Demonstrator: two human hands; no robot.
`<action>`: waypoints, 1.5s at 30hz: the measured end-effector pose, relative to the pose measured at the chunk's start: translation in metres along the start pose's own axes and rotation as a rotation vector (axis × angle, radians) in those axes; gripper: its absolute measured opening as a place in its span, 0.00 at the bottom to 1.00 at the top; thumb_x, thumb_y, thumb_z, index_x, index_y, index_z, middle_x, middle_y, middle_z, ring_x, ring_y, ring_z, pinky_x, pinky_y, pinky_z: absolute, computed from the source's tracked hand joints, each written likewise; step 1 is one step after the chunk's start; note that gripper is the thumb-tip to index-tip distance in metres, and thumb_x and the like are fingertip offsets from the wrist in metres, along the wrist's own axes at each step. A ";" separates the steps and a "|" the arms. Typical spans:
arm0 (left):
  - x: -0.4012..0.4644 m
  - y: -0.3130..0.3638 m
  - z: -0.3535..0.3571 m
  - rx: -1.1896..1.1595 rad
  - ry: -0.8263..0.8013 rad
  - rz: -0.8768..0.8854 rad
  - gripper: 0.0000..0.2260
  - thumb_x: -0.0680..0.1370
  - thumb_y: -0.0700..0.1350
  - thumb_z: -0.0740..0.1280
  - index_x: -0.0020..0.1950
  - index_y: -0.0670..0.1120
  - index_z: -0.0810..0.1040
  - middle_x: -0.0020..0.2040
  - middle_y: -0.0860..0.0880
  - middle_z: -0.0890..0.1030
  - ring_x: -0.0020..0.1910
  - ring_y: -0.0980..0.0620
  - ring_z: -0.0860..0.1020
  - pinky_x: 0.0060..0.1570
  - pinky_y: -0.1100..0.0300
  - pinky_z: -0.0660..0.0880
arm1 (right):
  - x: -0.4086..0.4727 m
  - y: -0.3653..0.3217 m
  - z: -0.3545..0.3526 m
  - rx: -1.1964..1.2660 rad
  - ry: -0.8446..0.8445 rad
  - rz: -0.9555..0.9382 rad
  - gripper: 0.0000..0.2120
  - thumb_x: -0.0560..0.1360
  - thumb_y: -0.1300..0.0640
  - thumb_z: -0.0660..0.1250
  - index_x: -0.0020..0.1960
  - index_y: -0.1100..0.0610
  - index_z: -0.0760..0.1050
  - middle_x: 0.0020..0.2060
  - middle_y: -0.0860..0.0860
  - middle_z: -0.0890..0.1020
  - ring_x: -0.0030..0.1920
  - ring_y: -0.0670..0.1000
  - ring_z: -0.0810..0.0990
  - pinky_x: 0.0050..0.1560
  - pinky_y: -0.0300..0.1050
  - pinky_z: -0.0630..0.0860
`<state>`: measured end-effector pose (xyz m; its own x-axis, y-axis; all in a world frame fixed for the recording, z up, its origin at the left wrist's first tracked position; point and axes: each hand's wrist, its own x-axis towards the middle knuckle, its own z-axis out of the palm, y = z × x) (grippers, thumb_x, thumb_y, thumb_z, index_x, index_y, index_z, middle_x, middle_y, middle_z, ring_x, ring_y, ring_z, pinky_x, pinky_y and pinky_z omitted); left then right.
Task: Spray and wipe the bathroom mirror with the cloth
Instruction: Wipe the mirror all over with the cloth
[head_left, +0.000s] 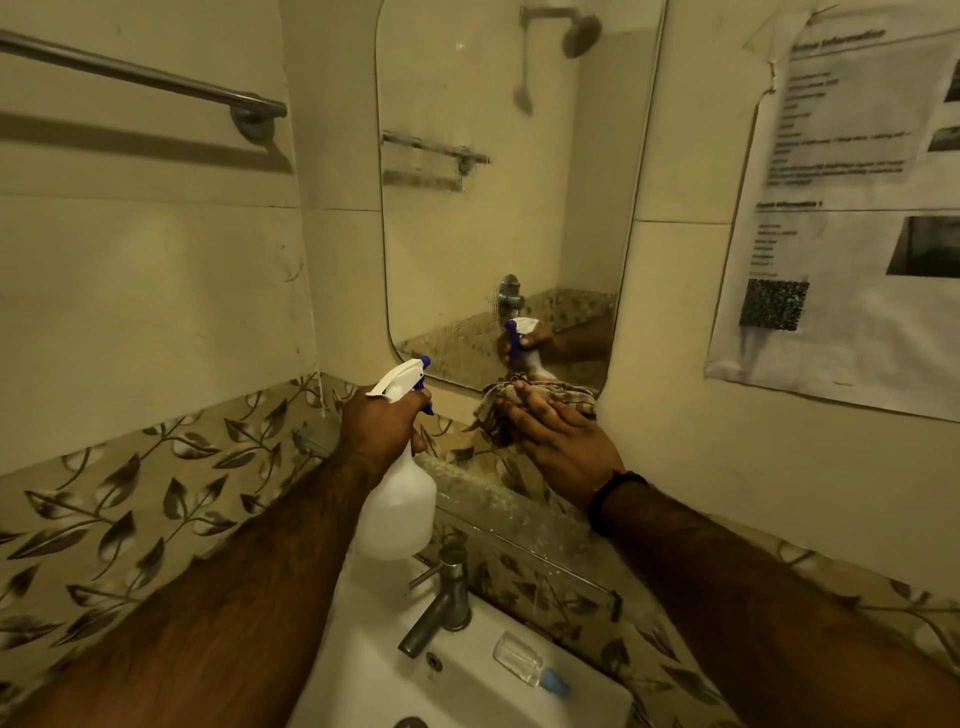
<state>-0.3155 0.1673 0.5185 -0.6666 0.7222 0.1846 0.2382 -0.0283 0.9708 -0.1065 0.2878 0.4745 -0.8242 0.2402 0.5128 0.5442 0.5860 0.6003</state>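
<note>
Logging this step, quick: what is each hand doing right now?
Left hand: grips the spray bottle by its neck.
Right hand: open, straight fingers pressing the cloth against the mirror's bottom edge.

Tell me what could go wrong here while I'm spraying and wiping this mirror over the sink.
The small clear bottle with a blue cap lies loose on the white sink rim under your right arm, so a sweep might knock it off. The right hand presses the checked brown cloth with flat fingers only; it might slip. The white spray bottle with a blue trigger in the left hand could mist the paper notice.
</note>
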 end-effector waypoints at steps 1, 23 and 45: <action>0.000 0.000 0.000 -0.001 0.002 0.001 0.22 0.77 0.47 0.72 0.68 0.40 0.75 0.36 0.41 0.81 0.26 0.48 0.77 0.29 0.60 0.74 | 0.000 -0.001 0.000 0.004 -0.004 -0.018 0.26 0.73 0.60 0.60 0.71 0.55 0.69 0.74 0.54 0.65 0.75 0.59 0.60 0.71 0.52 0.54; 0.028 0.050 -0.019 -0.048 0.065 0.117 0.14 0.73 0.47 0.72 0.55 0.43 0.84 0.32 0.37 0.83 0.25 0.44 0.78 0.41 0.48 0.80 | 0.133 0.087 -0.112 -0.220 0.301 0.040 0.31 0.71 0.64 0.64 0.73 0.55 0.65 0.77 0.55 0.57 0.77 0.60 0.52 0.73 0.56 0.46; 0.092 0.139 -0.027 -0.129 0.089 0.316 0.19 0.74 0.47 0.72 0.63 0.42 0.79 0.40 0.38 0.85 0.26 0.44 0.78 0.44 0.47 0.81 | 0.268 0.216 -0.213 -0.407 0.435 0.137 0.26 0.74 0.67 0.63 0.71 0.56 0.68 0.77 0.57 0.57 0.77 0.62 0.51 0.75 0.61 0.52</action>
<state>-0.3624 0.2111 0.6741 -0.6341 0.6010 0.4866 0.3556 -0.3321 0.8736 -0.1765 0.3135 0.8725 -0.6497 -0.0963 0.7541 0.7275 0.2090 0.6535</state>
